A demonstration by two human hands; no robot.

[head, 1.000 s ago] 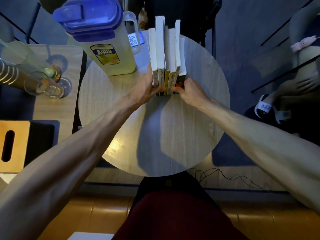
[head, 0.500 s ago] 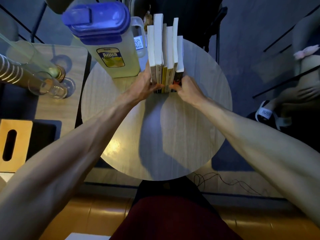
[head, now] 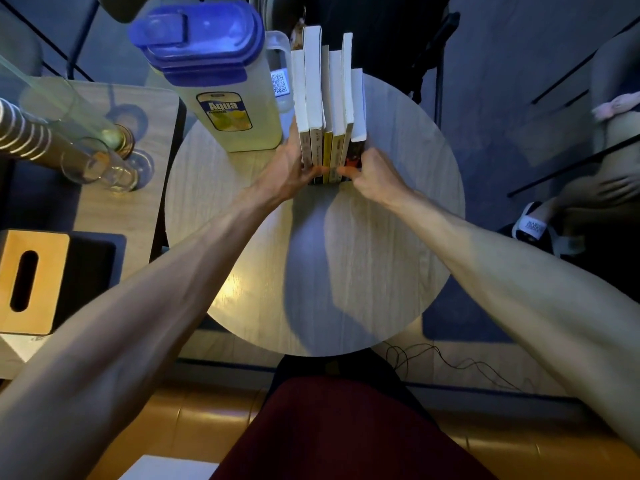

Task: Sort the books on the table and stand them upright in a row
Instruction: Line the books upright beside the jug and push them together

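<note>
Now both hands, left (head: pixel 289 168) and right (head: pixel 375 174), grip upright books (head: pixel 329 109) (6 spines); pitcher (head: pixel 221 81) just beside.

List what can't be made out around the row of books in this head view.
- Book spines: titles too small and blurred to read.
- Lower spines: covered by the left hand and right hand.
- Row's left side: hidden by the pitcher and hand.
- Pitcher label, below "Aqua": too small to read.
- Table's far edge: hidden behind the books.
</note>
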